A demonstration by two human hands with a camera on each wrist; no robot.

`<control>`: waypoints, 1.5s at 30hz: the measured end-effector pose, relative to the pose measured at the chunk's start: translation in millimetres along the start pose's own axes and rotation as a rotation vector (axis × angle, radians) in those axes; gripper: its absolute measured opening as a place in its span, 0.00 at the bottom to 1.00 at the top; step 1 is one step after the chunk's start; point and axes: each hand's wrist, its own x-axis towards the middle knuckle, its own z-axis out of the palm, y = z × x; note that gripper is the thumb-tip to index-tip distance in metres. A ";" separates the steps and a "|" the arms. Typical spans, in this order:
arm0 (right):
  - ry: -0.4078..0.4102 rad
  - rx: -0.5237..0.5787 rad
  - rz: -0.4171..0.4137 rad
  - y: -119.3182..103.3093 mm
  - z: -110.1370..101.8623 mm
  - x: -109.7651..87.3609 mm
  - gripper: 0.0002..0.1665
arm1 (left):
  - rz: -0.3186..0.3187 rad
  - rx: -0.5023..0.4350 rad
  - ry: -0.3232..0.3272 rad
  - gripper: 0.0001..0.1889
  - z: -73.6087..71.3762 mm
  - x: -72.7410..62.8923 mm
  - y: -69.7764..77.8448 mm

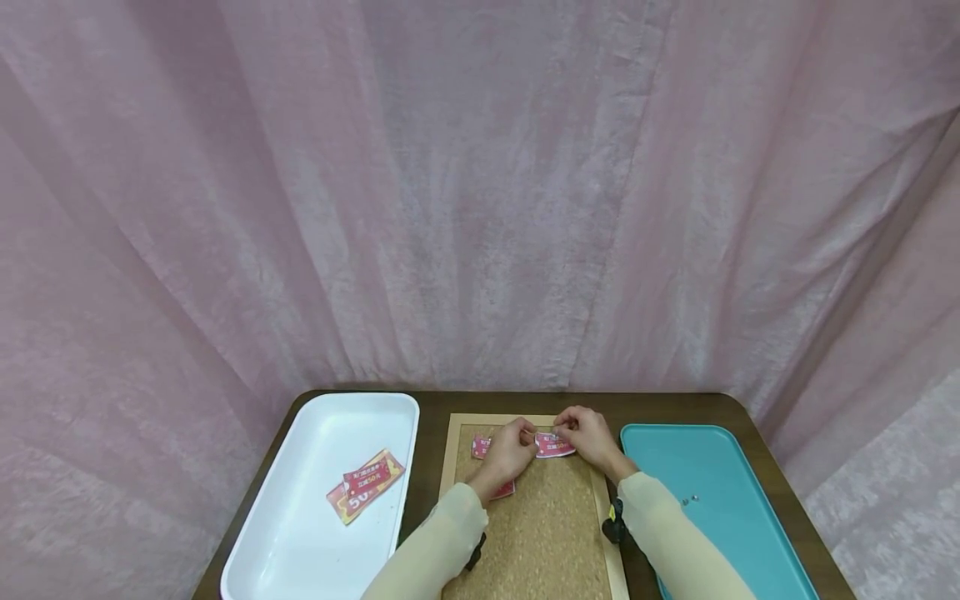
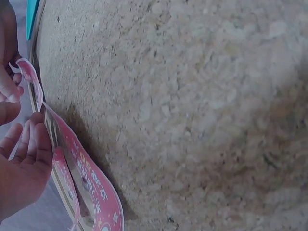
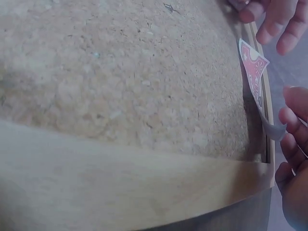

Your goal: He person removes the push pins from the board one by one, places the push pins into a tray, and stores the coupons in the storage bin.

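At the top of a framed cork board (image 1: pixel 551 533), my right hand (image 1: pixel 587 435) pinches the right end of a small red-and-white paper coupon (image 1: pixel 553 447). That end curls up between the fingers in the right wrist view, where the coupon (image 3: pixel 252 65) bends away from the cork. Close to its left end is my left hand (image 1: pixel 510 452), with loosely bent fingers (image 3: pixel 276 24) apart from the paper. Two more coupons lie on the board: one (image 1: pixel 479 447) at the upper left, another (image 1: pixel 504 490) below it, partly hidden by the left hand.
To the left stands a white tray (image 1: pixel 300 467) with overlapping red coupons (image 1: pixel 366 485) in it. A teal tray (image 1: pixel 738 508) on the right holds a few tiny shiny pieces (image 1: pixel 690 500). Behind the dark wooden table (image 1: pixel 600 402) hangs a pink curtain (image 1: pixel 480 208).
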 end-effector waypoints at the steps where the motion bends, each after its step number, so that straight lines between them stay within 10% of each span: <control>1: 0.000 0.001 0.001 -0.2 0.9 0.5 0.03 | -0.005 -0.005 -0.005 0.13 0.6 -0.3 -0.1; 45: -0.048 -0.160 0.049 7.6 11.0 5.7 0.04 | -0.012 -0.023 -0.016 0.13 20.4 6.0 -1.2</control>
